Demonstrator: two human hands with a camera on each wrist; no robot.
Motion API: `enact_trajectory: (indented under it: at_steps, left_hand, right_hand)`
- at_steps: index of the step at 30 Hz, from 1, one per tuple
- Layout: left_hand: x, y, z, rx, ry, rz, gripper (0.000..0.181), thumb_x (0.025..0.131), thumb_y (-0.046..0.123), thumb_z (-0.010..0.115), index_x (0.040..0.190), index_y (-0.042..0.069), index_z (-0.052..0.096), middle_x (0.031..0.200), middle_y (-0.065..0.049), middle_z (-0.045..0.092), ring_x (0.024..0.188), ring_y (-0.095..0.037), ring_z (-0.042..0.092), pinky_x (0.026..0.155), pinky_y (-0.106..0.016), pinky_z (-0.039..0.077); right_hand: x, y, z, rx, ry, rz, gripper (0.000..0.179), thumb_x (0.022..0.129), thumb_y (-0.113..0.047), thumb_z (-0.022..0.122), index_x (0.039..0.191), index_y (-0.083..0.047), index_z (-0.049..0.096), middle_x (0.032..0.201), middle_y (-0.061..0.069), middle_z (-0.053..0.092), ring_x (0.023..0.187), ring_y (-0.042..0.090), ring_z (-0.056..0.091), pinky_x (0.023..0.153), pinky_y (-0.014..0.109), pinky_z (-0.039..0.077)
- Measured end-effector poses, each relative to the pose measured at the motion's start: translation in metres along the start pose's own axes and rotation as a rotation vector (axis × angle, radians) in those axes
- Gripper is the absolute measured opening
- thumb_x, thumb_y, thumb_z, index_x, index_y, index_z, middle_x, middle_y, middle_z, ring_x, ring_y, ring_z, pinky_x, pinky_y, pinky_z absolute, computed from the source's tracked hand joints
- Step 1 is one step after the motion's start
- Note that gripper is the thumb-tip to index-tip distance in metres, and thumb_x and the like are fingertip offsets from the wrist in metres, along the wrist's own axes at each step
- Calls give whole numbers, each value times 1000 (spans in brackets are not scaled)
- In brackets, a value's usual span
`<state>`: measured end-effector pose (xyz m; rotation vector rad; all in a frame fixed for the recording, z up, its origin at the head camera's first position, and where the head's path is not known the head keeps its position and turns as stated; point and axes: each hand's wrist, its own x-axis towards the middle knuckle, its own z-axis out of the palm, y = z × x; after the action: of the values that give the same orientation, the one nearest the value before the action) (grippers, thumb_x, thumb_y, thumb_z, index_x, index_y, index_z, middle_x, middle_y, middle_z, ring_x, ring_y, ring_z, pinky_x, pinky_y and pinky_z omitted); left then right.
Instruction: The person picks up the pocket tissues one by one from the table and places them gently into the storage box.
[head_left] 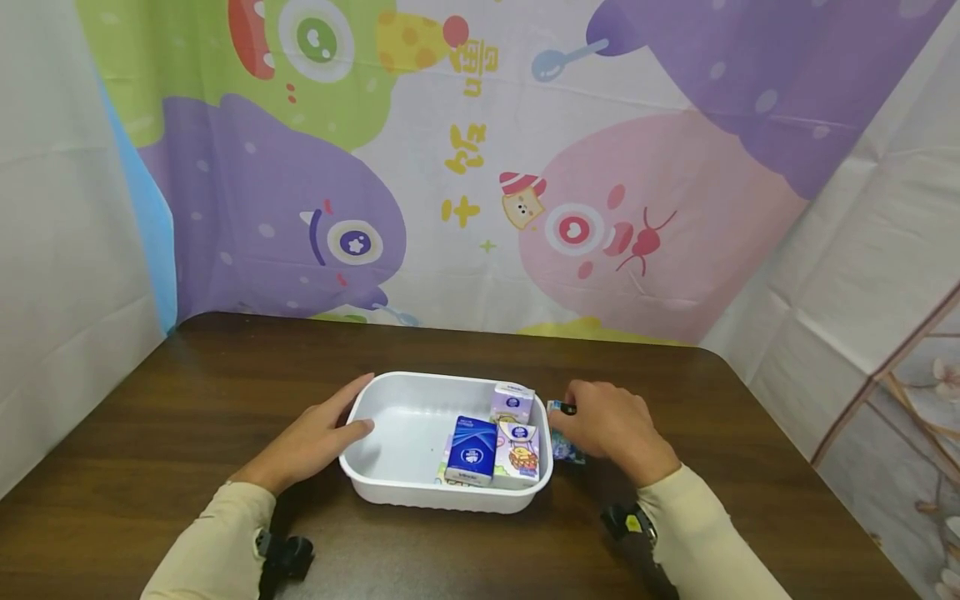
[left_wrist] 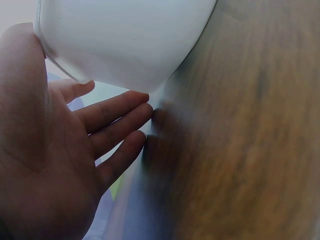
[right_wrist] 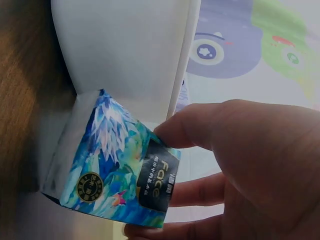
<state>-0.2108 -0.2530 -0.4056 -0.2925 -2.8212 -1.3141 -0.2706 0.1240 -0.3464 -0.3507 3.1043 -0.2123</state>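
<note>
A white plastic basin [head_left: 408, 425] sits on the table in the head view. My left hand [head_left: 318, 437] grips its left end, thumb over the rim and the other fingers outside, fairly straight in the left wrist view. At the basin's right side, my right hand [head_left: 611, 421] pinches a blue floral tissue pack [right_wrist: 117, 165] marked "Face", outside the basin wall. Inside, at the right, lie a dark blue tissue pack [head_left: 472, 450], a white cartoon tissue pack [head_left: 521, 460] and a pale purple tissue pack [head_left: 513, 400]. Another pack shows partly beneath the dark blue one.
The brown wooden table [head_left: 240, 367] carries the basin near its middle. Behind it hangs a cloth printed with cartoon monsters [head_left: 465, 275]. White cloth hangs at both sides. A small dark camera [head_left: 285, 557] is strapped at the left wrist, another device [head_left: 628, 522] at the right.
</note>
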Motion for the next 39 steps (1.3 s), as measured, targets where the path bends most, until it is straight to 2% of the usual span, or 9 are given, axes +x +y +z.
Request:
enact_trajectory:
  at_steps: [9,20,29,39]
  left_hand:
    - [0,2,-1,3,-3,0,69,100,36,58,160,17,28,156,-19,39,136,-42,43,104,-63,36]
    - [2,-3,1,14,4,-6,69,100,35,58,159,17,28,154,-19,41,132,-41,48,101,-62,40]
    - [2,-4,1,6,4,-2,69,100,34,58,159,17,28,154,-19,41,134,-41,45,103,-63,37]
    - [1,-4,0,8,2,-4,69,100,35,58,160,18,28,155,-19,40,135,-41,44,103,-63,37]
  right_hand:
    - [2,0,-1,18,58,19,47,90,-50,65,114,-10,69,88,3,64,75,22,56,65,41,51]
    - [1,0,-2,35,105,5,47,89,-47,66,118,-10,68,91,5,64,77,22,56,67,42,51]
    - [0,1,-2,33,149,-4,53,89,-47,64,128,-11,66,101,10,63,85,26,56,72,46,52]
    - [-1,1,-3,52,194,-16,51,90,-49,64,126,-13,68,100,10,61,85,25,56,72,47,53]
